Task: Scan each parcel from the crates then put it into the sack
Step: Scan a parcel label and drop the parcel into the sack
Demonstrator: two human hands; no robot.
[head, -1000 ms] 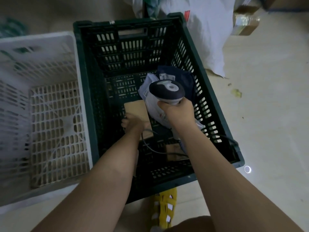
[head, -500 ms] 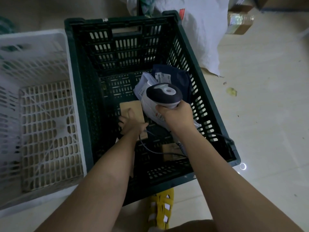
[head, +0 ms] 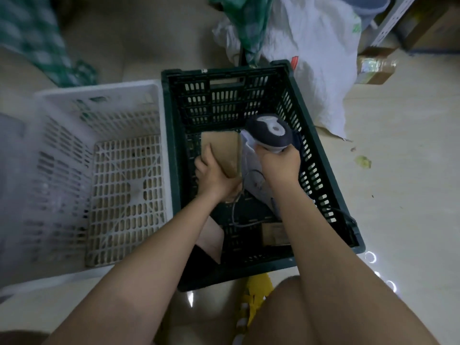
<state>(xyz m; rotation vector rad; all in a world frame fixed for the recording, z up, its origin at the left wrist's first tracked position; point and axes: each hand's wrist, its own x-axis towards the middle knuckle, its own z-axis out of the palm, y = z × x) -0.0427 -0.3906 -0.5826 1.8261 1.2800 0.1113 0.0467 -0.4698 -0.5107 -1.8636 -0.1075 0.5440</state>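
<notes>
My left hand [head: 214, 175] grips a small brown cardboard parcel [head: 224, 150] and holds it tilted up above the floor of the dark green crate [head: 174, 150]. Right beside it, my right hand [head: 280, 163] grips a dark blue and grey barcode scanner [head: 270, 131], its head just right of the parcel. A grey-white poly mailer [head: 251, 165] and a dark parcel lie under the scanner, mostly hidden. Another brown box [head: 273, 234] lies near the crate's front wall. The white sack [head: 316, 53] slumps behind the crate at the upper right.
A white plastic crate [head: 99, 155] stands left of the green one. The scanner's cable [head: 236, 215] loops across the green crate's floor. A taped cardboard box [head: 375, 66] sits on the tiled floor at the far right. Green checked fabric [head: 32, 33] lies at the upper left.
My left hand has closed on the brown parcel and lifted it off the crate floor, tilting it up beside the scanner. The view has pulled back and up.
</notes>
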